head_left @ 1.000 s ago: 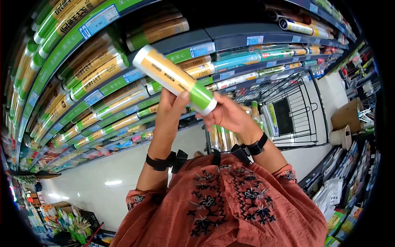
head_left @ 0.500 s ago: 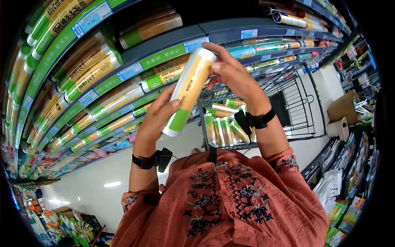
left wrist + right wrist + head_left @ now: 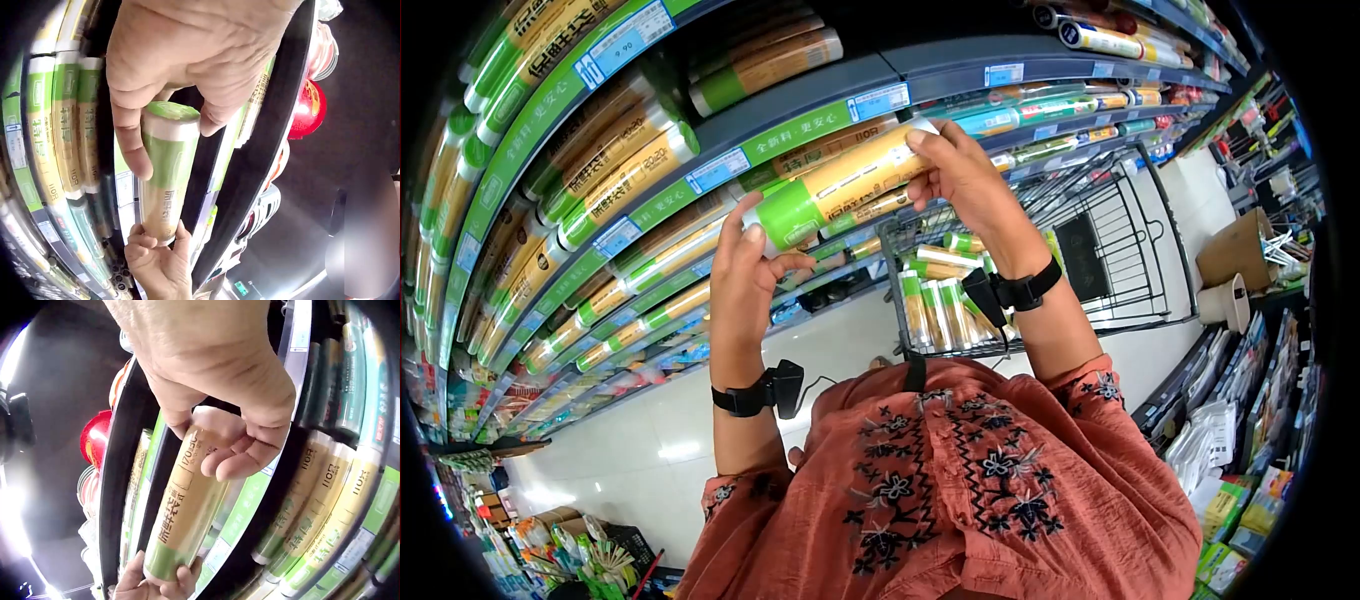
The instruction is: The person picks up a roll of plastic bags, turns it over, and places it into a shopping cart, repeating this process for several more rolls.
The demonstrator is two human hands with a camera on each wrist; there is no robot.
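Note:
A plastic-wrapped bag roll [image 3: 840, 188], with a green end and a tan printed body, is held between both hands in front of the shelf. The left hand [image 3: 742, 270] pinches its green end, the thumb on one side and fingers on the other, as the left wrist view shows on the roll [image 3: 167, 165]. At the opposite, white-capped end, the right hand [image 3: 972, 185] grips with thumb and curled fingers; the right wrist view shows printed characters along the roll [image 3: 187, 494]. The roll lies tilted, its right end higher in the head view.
Shelves [image 3: 800, 132] of similar rolls with blue price tags curve along the left and front. To the right stands a black wire shopping cart [image 3: 1140, 240] with several green-and-tan rolls [image 3: 945, 305] inside. A cardboard box [image 3: 1238, 250] and more racks are farther right.
The roll turned from leaning right, through steep, to a flatter slant with its green end at left. The right hand moved up to the white end; the left hand shifted left to the green end.

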